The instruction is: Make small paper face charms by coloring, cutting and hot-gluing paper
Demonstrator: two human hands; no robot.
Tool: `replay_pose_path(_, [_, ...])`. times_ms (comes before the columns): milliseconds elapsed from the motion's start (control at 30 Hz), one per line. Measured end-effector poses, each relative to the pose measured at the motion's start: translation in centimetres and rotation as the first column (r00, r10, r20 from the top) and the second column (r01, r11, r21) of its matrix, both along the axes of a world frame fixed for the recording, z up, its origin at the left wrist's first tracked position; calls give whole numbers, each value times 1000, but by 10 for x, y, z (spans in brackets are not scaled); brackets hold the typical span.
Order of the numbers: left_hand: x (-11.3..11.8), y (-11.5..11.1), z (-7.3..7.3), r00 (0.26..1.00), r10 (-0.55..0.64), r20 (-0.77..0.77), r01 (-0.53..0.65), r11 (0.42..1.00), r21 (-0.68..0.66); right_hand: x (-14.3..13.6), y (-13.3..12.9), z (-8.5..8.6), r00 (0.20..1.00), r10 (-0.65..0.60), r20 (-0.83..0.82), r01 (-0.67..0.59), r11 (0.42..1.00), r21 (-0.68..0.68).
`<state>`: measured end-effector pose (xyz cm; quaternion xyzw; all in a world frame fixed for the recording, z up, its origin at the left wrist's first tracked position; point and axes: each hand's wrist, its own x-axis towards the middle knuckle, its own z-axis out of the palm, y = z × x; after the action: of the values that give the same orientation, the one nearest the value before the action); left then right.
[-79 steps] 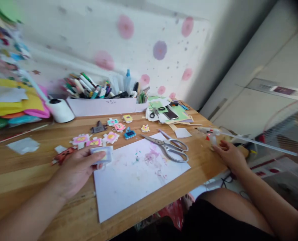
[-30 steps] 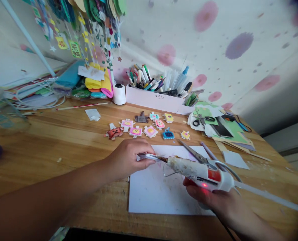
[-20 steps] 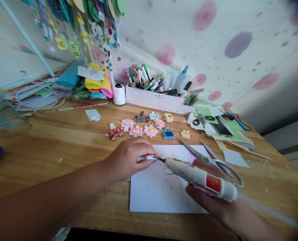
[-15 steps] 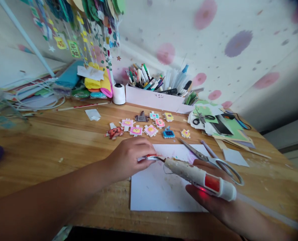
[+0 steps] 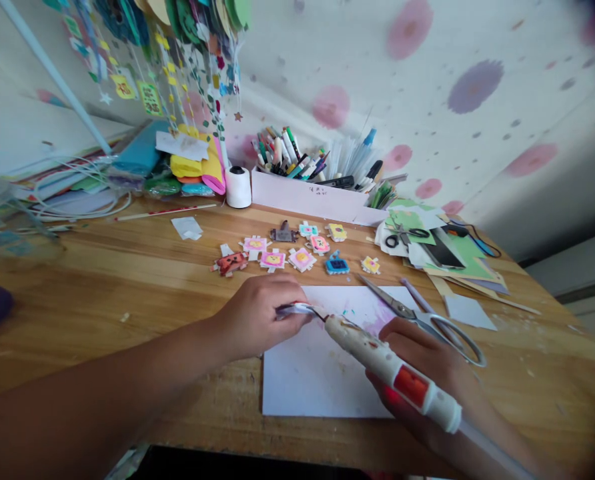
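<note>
The left hand [image 5: 258, 312] is pinching a small flat piece [image 5: 293, 309] between thumb and fingers, above the near edge of the row of crafts, and its outer end is poking out toward the right. The right hand [image 5: 440, 360] is wrapping round a glue gun [image 5: 365, 347], whose nozzle is pointing at that end; whether it is touching, or glue is coming out, I cannot tell from here.

To my eye this one piece is midway through being worked on, while ten small decorated pieces, among them a red one [image 5: 230, 263] and a blue one [image 5: 337, 265], are lying beyond the hands and looking largely made up. How much is remaining on the held one is not showing.

The left forearm is reaching in low from the side, its wrist nearly straight and knuckles up. The right hand is coming from the opposite side, tilting the gun so its back end is dropping toward the person, with a glue stick [image 5: 487, 448] trailing out. Under both, a white sheet [image 5: 322, 383] is lying on the wooden table [image 5: 77, 287], scissors [image 5: 402, 310] resting partly over it.
</note>
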<state>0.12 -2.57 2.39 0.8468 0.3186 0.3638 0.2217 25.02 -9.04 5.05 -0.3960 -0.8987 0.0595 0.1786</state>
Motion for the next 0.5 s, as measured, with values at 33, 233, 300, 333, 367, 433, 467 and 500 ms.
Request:
replay_pose_path(33, [0, -1, 1, 1000, 12, 9, -12, 998, -57, 0, -1, 0, 1000, -12, -4, 12, 1000, -6])
replay_pose_path(233, [-1, 1, 3, 998, 49, 45, -27, 917, -397, 4, -6, -8, 996, -32, -78, 31, 999, -17])
replay_pose_path(300, [-1, 2, 3, 996, 52, 70, -18, 906, -424, 4, -6, -9, 995, -20, -95, 17, 999, -33])
replay_pose_path(333, [-1, 2, 3, 996, 51, 77, -15, 910, -415, 4, -6, -9, 994, -20, -110, 16, 999, -42])
replay_pose_path(367, [0, 1, 3, 996, 52, 78, -17, 919, -394, 4, -5, -9, 992, -22, -126, 16, 999, -51])
replay_pose_path(433, [0, 1, 3, 996, 56, 65, -31, 944, -327, 5, -5, -8, 989, -27, -146, 19, 998, -56])
replay_pose_path(467, [0, 1, 3, 997, 54, 56, -36, 956, -292, 5, -5, -7, 990, -24, -139, 17, 998, -56])
replay_pose_path(500, [0, 1, 3, 998, 48, 50, -34, 966, -257, 5, -5, -6, 992, -22, -123, 16, 998, -57])
